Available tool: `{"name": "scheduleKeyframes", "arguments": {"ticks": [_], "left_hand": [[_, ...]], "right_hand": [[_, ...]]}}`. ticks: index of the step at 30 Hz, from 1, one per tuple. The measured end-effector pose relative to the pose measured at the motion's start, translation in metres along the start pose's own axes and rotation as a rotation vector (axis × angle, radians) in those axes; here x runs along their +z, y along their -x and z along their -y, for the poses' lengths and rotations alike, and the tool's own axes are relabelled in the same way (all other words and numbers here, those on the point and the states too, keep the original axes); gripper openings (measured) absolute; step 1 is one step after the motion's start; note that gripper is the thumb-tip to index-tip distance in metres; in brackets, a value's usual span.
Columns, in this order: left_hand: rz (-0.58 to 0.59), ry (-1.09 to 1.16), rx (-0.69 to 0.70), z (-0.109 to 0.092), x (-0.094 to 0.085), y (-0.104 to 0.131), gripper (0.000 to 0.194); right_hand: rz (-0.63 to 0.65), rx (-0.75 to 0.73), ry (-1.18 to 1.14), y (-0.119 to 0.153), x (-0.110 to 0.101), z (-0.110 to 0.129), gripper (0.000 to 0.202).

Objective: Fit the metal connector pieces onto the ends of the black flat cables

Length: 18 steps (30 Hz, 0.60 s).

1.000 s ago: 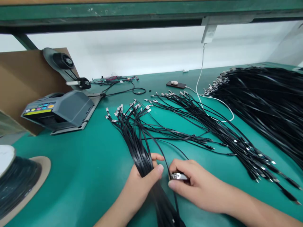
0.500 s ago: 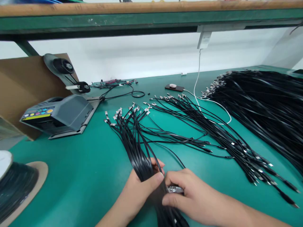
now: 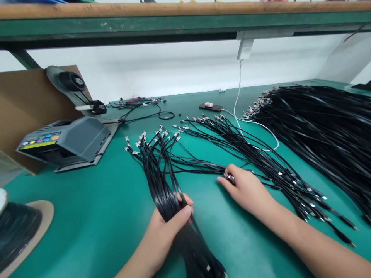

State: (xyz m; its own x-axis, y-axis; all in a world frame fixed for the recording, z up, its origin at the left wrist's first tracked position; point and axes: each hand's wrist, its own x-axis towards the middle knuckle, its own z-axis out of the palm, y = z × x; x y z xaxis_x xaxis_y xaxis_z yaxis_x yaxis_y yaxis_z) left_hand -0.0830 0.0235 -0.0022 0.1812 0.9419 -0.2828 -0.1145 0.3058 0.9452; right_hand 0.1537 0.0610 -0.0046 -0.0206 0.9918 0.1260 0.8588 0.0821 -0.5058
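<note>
My left hand (image 3: 171,227) is wrapped round a thick bundle of black cables (image 3: 162,189). Silver connectors (image 3: 145,139) fan out at the bundle's far end, and its near end hangs toward the bottom of the view. To the right, my right hand (image 3: 246,189) is closed round a small silver metal tool (image 3: 229,177), mostly hidden by the fingers, so its kind is unclear. The fingertips reach the thinner group of black cables (image 3: 199,166) lying on the table; whether they grip a cable, I cannot tell.
More black cables (image 3: 261,162) lie at right, beside a large cable pile (image 3: 319,127). A grey tape-dispenser-like machine (image 3: 75,139) stands left, above a spool (image 3: 20,231). A phone (image 3: 211,107) with a white cord (image 3: 275,143) sits behind. A shelf (image 3: 185,25) spans overhead.
My right hand has moved away from the bundle, up and to the right, to the loose cables, with the metal tool still in it. My left hand keeps its hold on the bundle.
</note>
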Motion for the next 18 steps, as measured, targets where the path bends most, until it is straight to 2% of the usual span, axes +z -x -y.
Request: {"name": "scheduleKeyframes", "arguments": {"ticks": [2, 5, 7, 9, 12, 14, 18], "left_hand": [[-0.004, -0.002, -0.002, 0.0, 0.0, 0.0, 0.031], [-0.002, -0.019, 0.004, 0.0, -0.001, -0.002, 0.031], [0.008, -0.037, 0.018, 0.001, -0.002, -0.002, 0.032], [0.006, -0.046, 0.032, 0.001, -0.001, -0.002, 0.032], [-0.006, -0.033, 0.048, 0.001, -0.001, -0.002, 0.033], [-0.003, -0.025, 0.05, 0.002, -0.001, -0.002, 0.033], [0.059, -0.046, 0.061, 0.006, -0.005, -0.005, 0.032]], "right_hand": [[-0.025, -0.009, -0.003, -0.002, -0.002, -0.002, 0.023], [0.015, -0.173, -0.146, 0.013, -0.003, 0.012, 0.026], [0.117, -0.312, -0.319, 0.028, -0.003, 0.027, 0.027], [0.276, -0.369, -0.456, 0.041, -0.003, 0.039, 0.025], [0.424, -0.271, -0.477, 0.048, -0.005, 0.049, 0.014], [0.45, -0.196, -0.432, 0.048, -0.007, 0.051, 0.012], [0.528, -0.183, -0.443, 0.045, -0.006, 0.049, 0.015]]}}
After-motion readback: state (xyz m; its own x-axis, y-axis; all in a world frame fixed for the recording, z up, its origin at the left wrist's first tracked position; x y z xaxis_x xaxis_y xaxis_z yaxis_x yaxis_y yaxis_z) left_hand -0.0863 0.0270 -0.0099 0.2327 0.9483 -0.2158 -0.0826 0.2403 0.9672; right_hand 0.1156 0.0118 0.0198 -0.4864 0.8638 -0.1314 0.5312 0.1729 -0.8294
